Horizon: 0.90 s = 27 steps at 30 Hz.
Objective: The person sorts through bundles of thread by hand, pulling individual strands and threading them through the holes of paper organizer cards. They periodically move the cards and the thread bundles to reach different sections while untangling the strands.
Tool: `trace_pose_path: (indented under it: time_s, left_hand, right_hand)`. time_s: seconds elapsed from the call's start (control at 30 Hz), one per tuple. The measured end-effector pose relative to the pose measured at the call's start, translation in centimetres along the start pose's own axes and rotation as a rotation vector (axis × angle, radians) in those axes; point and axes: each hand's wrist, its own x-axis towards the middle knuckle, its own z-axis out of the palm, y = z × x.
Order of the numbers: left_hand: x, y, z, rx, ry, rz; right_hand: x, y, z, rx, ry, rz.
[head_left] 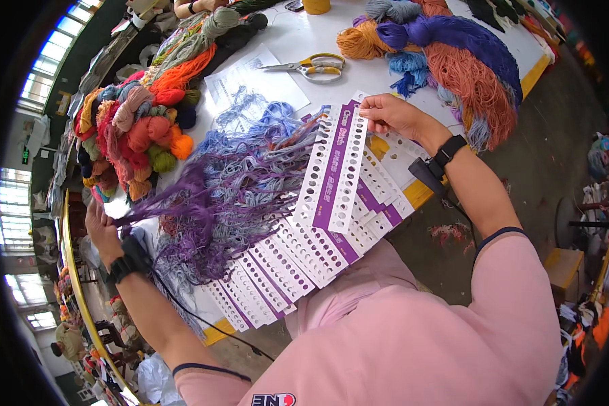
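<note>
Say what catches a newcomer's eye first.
Probably the tangled blue and purple thread across the white table, centre-left, its left end in the left hand. Next, the punched white and purple card in the right hand, at the thread's right edge. Then the indigo and coral yarn skeins at the table's far right.

yellow-handled scissors [303,66] | yellow container [316,6] beyond scissors | cardboard box [563,271], far right | windows [15,223], far left

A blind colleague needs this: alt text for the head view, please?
Someone's right fingers hold a white-and-purple holed card; the left fingers hold purple thread. Around them, a white table bears tangled blue thread, more cards, scissors and heaped yarn.
</note>
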Motion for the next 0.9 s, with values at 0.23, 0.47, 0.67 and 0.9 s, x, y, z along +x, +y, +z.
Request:
trace_pose_path:
  time_s: [0.23, 0.47, 0.67, 0.9]
  left_hand:
    - [-23.2, -4.4, 19.5, 0.170, -1.028, -0.627]
    - [-22.9, -6.7, 19.3, -0.138, -0.808, -0.710]
    - [-22.0, -5.9, 17.0, -0.115, -0.834, -0.730]
    - [-26.8, -6.3, 19.4, 0.168, -1.204, -0.776]
  right_hand:
    - [0.2, -2.9, 2.7, -0.144, -0.060, -0.167]
    - [-6.6, -1.8, 0.2, -1.336, 0.596, -0.319]
    - [-9.6, -1.1, 0.5, -1.417, 0.535, 0.103]
    - [-5.2, -5.8, -4.9, -1.306, 0.423, -0.285]
